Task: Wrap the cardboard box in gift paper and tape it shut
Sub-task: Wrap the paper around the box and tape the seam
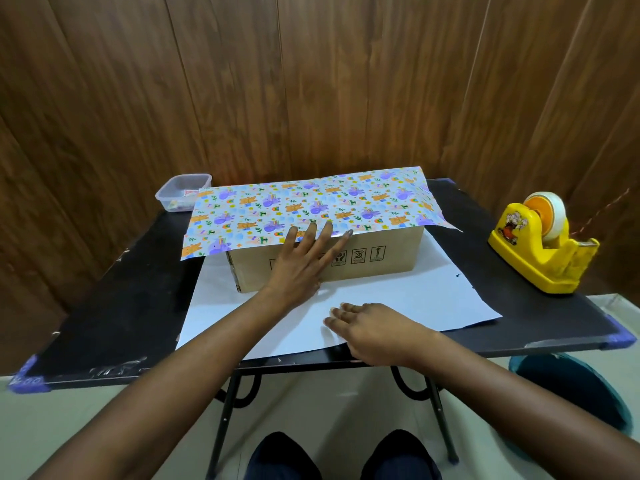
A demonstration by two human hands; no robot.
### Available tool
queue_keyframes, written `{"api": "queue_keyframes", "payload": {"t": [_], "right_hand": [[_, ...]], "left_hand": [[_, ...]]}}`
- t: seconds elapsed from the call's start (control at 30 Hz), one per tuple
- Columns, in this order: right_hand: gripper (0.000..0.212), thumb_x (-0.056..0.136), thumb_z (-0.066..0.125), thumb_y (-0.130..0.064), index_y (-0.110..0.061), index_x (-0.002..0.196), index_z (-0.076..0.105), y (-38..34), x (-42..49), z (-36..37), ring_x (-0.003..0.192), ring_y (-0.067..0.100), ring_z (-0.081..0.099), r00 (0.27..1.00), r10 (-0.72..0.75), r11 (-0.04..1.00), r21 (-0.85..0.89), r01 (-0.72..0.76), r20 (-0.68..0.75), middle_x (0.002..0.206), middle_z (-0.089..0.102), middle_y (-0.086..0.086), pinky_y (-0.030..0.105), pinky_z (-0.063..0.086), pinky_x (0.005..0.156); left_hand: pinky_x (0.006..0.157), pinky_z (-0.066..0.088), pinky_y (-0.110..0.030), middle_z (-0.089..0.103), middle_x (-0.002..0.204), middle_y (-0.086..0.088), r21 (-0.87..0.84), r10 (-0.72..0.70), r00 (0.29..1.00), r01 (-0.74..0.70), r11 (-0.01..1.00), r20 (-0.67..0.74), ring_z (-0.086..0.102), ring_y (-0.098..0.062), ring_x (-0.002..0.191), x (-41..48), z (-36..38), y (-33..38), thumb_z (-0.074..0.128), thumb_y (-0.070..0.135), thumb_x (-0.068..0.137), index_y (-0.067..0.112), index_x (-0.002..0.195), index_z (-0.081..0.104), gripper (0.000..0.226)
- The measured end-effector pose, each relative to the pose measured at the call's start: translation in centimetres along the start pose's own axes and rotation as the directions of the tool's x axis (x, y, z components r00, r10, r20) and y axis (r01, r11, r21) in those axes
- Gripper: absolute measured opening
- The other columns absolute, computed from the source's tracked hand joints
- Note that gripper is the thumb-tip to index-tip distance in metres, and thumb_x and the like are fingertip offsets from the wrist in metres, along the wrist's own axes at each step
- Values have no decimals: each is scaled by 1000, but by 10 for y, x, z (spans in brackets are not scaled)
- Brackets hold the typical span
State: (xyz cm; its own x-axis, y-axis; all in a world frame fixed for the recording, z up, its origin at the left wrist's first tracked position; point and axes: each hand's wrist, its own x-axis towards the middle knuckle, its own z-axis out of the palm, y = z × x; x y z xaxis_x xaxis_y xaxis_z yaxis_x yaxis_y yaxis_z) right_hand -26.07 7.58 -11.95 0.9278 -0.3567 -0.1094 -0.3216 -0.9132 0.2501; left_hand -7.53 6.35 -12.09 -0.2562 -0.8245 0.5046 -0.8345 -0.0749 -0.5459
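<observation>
1 box [401, 247], 1 dispenser [543, 251], 2 hands [298, 268] [374, 332].

The cardboard box [381, 251] sits mid-surface [121, 306] on the gift paper [311, 202], whose far part folds over the box's top while the near part lies flat before it. The plastic container [181, 192] stands behind and left of the box, the tape dispenser [543, 251] well to its right. The left grip [301, 265] lies against the box's front, the right grip [370, 330] on the paper before it.
</observation>
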Motion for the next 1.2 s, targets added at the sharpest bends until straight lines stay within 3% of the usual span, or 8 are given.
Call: {"api": "queue_keyframes", "payload": {"t": [0.1,0.17,0.23,0.3,0.4,0.53,0.9,1.2], "right_hand": [[53,91,45,-11,-3,142,35,-2,-1,6,132,34,41,998,27,1000,-3,-27,-51,145,39,22,44,46,96],[51,76,60,-16,-6,126,57,-4,-2,16,115,32,59,981,28,1000,7,-27,-191,127,59,18,39,56,81],[45,70,55,-20,-9,111,68,-8,0,26,104,28,66,944,72,997,2,-75,-321,114,68,13,35,57,74],[45,63,63,-23,-8,105,71,-13,5,32,103,27,67,923,133,990,12,-138,-362,109,70,12,35,57,75],[55,36,85,-19,-6,88,76,-16,14,35,89,25,72,896,267,962,44,-269,-355,92,74,12,34,59,65],[51,23,88,-15,-7,72,76,-15,18,40,71,19,73,867,288,957,87,-277,-407,74,74,8,28,58,58],[49,26,87,-20,-9,73,77,-20,14,47,72,16,73,868,279,960,109,-257,-411,77,75,6,26,57,56],[53,24,90,-24,-7,74,78,-25,15,45,71,17,73,907,271,962,76,-261,-321,76,75,8,26,56,52]], "left_hand": [[95,27,-47,29,141,-11,22,16,999,-16,1000,-28,35,-32,122,-1,4,-1,75,34,53,23,147,18,111],[94,28,-47,29,142,-11,28,38,997,-36,999,-63,36,-32,123,-1,4,-1,72,31,54,26,147,18,107],[93,28,-47,29,144,-11,38,66,992,-62,997,-108,36,-31,123,-1,5,-1,67,26,57,30,146,21,100],[93,28,-46,28,145,-11,49,84,987,-78,996,-138,36,-31,124,-1,5,0,62,23,58,32,144,25,95],[94,28,-45,26,147,-12,51,81,987,-75,996,-135,34,-31,127,0,7,0,65,24,55,32,143,26,96],[96,27,-46,24,148,-12,57,78,990,-72,996,-117,32,-32,130,2,8,-2,64,26,55,31,144,26,96],[97,27,-49,23,148,-13,57,84,991,-79,995,-103,32,-33,129,3,11,0,67,26,57,25,144,26,96],[98,26,-50,24,148,-12,41,95,988,-91,995,-118,32,-33,129,1,12,-5,71,30,59,25,145,25,99]]}}
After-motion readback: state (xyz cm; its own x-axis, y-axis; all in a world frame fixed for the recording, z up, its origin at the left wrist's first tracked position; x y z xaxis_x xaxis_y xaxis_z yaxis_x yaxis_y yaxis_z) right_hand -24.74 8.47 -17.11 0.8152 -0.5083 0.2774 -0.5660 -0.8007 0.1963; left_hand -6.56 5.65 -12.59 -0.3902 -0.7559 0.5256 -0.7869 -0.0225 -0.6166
